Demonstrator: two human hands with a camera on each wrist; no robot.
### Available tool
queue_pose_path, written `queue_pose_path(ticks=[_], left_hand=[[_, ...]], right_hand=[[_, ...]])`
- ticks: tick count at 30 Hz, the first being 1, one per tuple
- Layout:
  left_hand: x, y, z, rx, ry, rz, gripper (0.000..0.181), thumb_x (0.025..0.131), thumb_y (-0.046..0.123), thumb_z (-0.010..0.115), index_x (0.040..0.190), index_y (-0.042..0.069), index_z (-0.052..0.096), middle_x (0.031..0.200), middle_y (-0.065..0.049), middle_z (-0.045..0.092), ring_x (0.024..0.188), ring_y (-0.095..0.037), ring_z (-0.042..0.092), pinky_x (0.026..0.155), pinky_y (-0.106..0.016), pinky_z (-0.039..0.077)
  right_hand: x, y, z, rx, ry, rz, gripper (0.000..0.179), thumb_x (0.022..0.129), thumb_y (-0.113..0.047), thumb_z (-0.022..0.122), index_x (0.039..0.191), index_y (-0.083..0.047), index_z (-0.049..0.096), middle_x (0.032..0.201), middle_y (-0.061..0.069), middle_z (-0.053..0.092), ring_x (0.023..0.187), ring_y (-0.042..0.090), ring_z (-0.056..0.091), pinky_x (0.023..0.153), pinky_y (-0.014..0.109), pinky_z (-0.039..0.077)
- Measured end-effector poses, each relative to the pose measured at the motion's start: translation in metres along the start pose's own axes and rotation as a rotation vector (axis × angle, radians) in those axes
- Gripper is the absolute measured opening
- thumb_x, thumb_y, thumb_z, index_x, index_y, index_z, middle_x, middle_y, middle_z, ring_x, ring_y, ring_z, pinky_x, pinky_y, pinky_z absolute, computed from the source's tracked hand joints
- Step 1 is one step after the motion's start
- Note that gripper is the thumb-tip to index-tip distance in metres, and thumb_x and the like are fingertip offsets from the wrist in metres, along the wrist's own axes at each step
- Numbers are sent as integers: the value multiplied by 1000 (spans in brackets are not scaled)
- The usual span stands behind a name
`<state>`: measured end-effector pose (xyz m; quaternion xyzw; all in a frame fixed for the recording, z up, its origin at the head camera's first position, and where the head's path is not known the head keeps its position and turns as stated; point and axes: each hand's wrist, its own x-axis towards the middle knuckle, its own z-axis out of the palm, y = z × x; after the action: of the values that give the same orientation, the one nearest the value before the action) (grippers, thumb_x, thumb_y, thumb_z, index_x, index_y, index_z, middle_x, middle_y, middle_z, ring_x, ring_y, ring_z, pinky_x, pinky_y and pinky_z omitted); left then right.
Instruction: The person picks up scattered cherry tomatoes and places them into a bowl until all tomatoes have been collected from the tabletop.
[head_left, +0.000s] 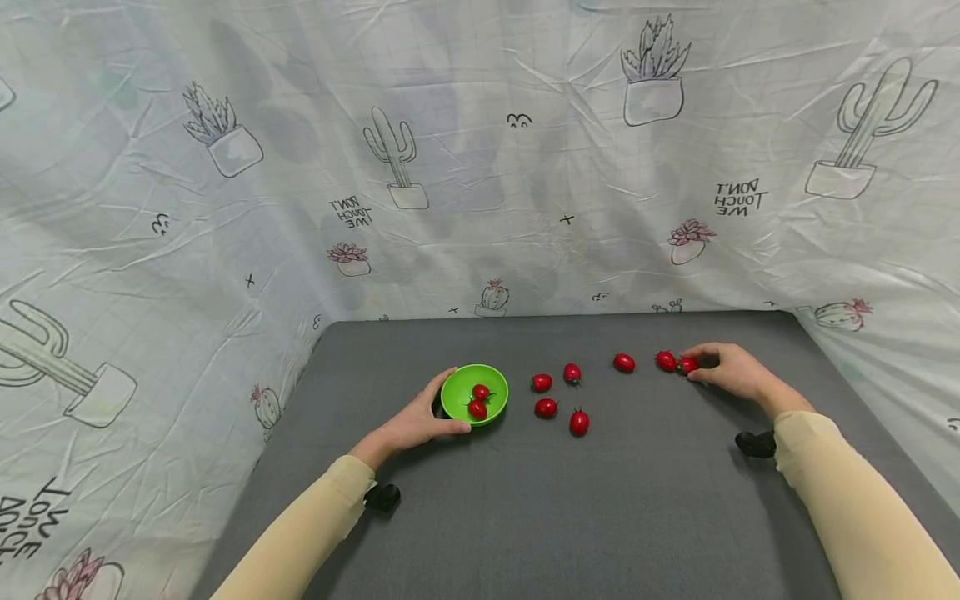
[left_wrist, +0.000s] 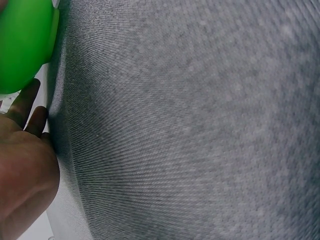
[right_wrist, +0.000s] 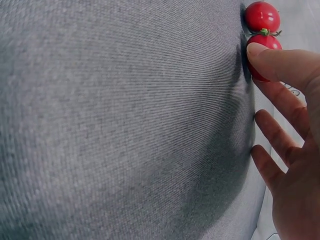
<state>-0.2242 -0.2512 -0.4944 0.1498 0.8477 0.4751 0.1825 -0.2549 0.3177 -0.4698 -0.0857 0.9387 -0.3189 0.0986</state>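
Observation:
My left hand [head_left: 416, 421] holds a small green bowl [head_left: 501, 407] at its left side, thumb near the front and fingers at the back. Two red cherry tomatoes lie inside the bowl. In the left wrist view only part of the bowl [left_wrist: 22, 45] shows, with the hand [left_wrist: 27, 165] beneath it. Far to the right, my right hand [head_left: 735, 372] pinches a cherry tomato [head_left: 686, 365] between thumb and index finger, still low at the table. Its green stem end touches another cherry tomato [right_wrist: 262, 17]; the other fingers are spread.
Between the hands, several cherry tomatoes [head_left: 546, 407] lie scattered on the grey table [head_left: 525, 517], one [head_left: 623, 362] nearer the back edge. A pale curtain [head_left: 465, 167] printed with cacti hangs behind and along the sides. Black devices [head_left: 384, 498] sit at both wrists.

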Motion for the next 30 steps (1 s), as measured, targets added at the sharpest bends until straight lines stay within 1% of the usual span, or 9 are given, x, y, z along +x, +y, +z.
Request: queue_pose_path(ticks=[9,15,17,20,22,24,27,30], left_hand=[[-1,0,1,11,4,-4,105,84,42,85,165,30,19,166,-6,22,152,-30,21,116,-62,21],[-1,1,2,2,16,-4,105,86,32,85,166,23,17,167,-11,21,152,-33,20,117,-63,19],[-4,6,3,0,19,-7,105,86,29,85,166,19,16,167,-13,20,152,-34,19,117,-63,18],[-10,20,2,-2,19,-1,104,87,27,84,165,15,17,166,-16,21,151,-37,21,117,-64,18],[-15,29,2,-5,18,4,103,87,28,84,165,13,18,165,-17,23,150,-38,23,116,-65,20],[-18,33,2,-9,15,7,102,87,28,84,165,13,19,165,-17,24,150,-38,24,115,-65,20],[-16,30,2,-11,11,1,102,87,28,84,165,14,18,166,-16,23,151,-37,22,116,-64,20],[-9,17,3,-6,12,-8,105,87,28,84,166,16,15,167,-14,20,152,-35,20,117,-63,18]], right_hand=[[-4,7,-1,-9,20,4,50,97,-28,73,134,4,61,134,32,56,125,50,48,99,67,37],[-9,9,-4,-17,31,13,51,97,-30,73,135,3,61,134,32,56,125,50,48,98,66,39],[-10,11,-5,-20,27,19,52,97,-31,72,135,3,61,134,31,56,125,50,48,98,66,39],[-11,12,-6,-23,23,24,53,98,-32,72,136,3,61,135,32,55,125,50,48,97,67,38],[-12,12,-7,-21,24,19,53,98,-31,72,136,3,60,135,32,56,125,50,48,98,67,38],[-13,11,-8,-14,27,14,53,98,-32,71,137,3,60,136,32,55,126,50,47,99,67,38],[-14,8,-10,0,38,5,53,99,-32,70,137,3,59,136,32,55,128,51,46,99,67,37],[-14,3,-13,0,60,-6,53,100,-35,69,137,1,61,136,31,56,129,51,45,99,67,37]])
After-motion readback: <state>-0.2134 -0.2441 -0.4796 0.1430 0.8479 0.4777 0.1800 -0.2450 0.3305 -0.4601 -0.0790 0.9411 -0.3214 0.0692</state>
